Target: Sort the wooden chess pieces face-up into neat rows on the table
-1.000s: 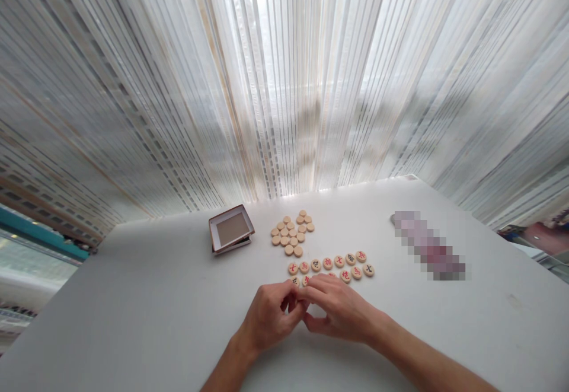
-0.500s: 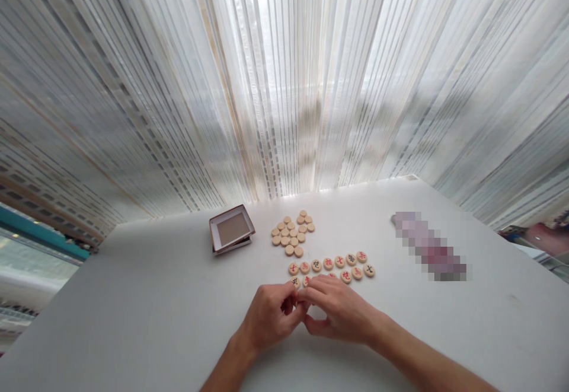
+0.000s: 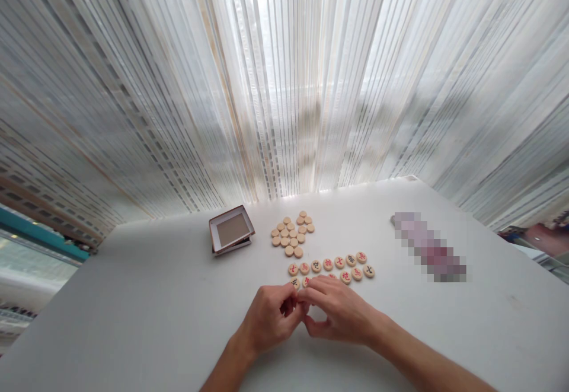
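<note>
Hands met below lettered discs

Fingers of the left hand (image 3: 272,316) and right hand (image 3: 338,310) were curled nearly closed, touching at lower centre; whether they gripped anything could not be told. Two rows of lettered discs (image 3: 328,264) lay just above, blank discs (image 3: 293,233) higher.

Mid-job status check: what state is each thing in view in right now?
Left hand: fingers curled, meeting right; contents hidden.
Right hand: fingers bent, partly covering near row.
Far row of discs: characters up.
Near row: characters up where visible.
Clustered discs: blank sides up.
Box: open, tilted.
Curtain: drawn across.
Pixelated item: details unreadable.
</note>
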Action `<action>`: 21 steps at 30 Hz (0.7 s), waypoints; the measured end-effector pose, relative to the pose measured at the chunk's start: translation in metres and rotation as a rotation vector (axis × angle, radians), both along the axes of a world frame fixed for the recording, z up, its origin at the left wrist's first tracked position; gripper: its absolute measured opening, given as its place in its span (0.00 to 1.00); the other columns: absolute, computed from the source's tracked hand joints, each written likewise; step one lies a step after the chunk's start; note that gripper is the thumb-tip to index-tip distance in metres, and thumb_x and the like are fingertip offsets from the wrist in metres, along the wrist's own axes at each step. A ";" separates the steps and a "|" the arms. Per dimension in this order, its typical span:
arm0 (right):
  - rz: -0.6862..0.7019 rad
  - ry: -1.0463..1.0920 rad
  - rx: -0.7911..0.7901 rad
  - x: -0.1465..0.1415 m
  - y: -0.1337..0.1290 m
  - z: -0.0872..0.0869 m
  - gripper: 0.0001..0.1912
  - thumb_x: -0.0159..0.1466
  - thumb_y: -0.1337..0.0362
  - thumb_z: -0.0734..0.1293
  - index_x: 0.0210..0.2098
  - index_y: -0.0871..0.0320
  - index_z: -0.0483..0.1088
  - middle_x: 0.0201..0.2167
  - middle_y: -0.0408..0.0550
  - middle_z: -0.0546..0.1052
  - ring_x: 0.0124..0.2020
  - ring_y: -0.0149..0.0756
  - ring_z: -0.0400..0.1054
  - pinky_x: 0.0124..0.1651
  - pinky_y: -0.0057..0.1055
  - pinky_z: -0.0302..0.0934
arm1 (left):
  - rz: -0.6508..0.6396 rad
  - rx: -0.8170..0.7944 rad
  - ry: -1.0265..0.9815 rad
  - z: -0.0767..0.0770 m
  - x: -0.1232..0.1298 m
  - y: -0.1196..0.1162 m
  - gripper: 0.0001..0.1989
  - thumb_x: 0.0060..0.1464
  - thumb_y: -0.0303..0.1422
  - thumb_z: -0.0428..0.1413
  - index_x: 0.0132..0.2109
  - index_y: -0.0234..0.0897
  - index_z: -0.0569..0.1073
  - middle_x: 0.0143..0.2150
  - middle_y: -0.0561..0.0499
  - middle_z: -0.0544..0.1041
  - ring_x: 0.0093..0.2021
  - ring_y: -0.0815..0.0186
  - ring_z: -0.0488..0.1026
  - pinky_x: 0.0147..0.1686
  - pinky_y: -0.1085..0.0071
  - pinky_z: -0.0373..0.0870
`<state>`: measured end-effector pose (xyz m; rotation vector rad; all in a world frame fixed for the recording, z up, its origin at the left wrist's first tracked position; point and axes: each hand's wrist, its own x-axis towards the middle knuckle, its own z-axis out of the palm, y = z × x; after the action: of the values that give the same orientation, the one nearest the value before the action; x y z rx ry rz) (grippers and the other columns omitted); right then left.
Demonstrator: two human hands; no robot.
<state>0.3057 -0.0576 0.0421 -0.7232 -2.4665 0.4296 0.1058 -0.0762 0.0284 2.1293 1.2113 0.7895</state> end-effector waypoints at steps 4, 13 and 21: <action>-0.010 0.004 0.002 0.001 0.000 -0.001 0.19 0.52 0.72 0.65 0.44 0.55 0.67 0.31 0.44 0.73 0.32 0.35 0.67 0.36 0.30 0.59 | -0.003 -0.021 -0.025 0.002 0.000 -0.001 0.09 0.59 0.32 0.55 0.30 0.36 0.70 0.21 0.56 0.69 0.21 0.73 0.61 0.23 0.78 0.57; -0.012 0.004 0.006 0.000 -0.001 -0.002 0.18 0.52 0.72 0.64 0.43 0.55 0.67 0.31 0.44 0.73 0.32 0.35 0.67 0.36 0.29 0.59 | -0.023 -0.060 -0.062 0.002 0.000 -0.001 0.08 0.59 0.32 0.54 0.31 0.35 0.71 0.21 0.56 0.68 0.21 0.73 0.59 0.22 0.78 0.57; -0.015 0.004 0.013 0.000 -0.001 -0.001 0.16 0.51 0.72 0.64 0.39 0.55 0.66 0.30 0.44 0.73 0.31 0.34 0.67 0.35 0.29 0.59 | -0.037 -0.094 -0.066 0.002 0.000 -0.002 0.07 0.57 0.32 0.55 0.31 0.36 0.69 0.21 0.58 0.65 0.20 0.74 0.58 0.22 0.77 0.55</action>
<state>0.3054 -0.0585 0.0415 -0.7339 -2.4566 0.4086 0.1060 -0.0780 0.0301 2.0283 1.1493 0.7658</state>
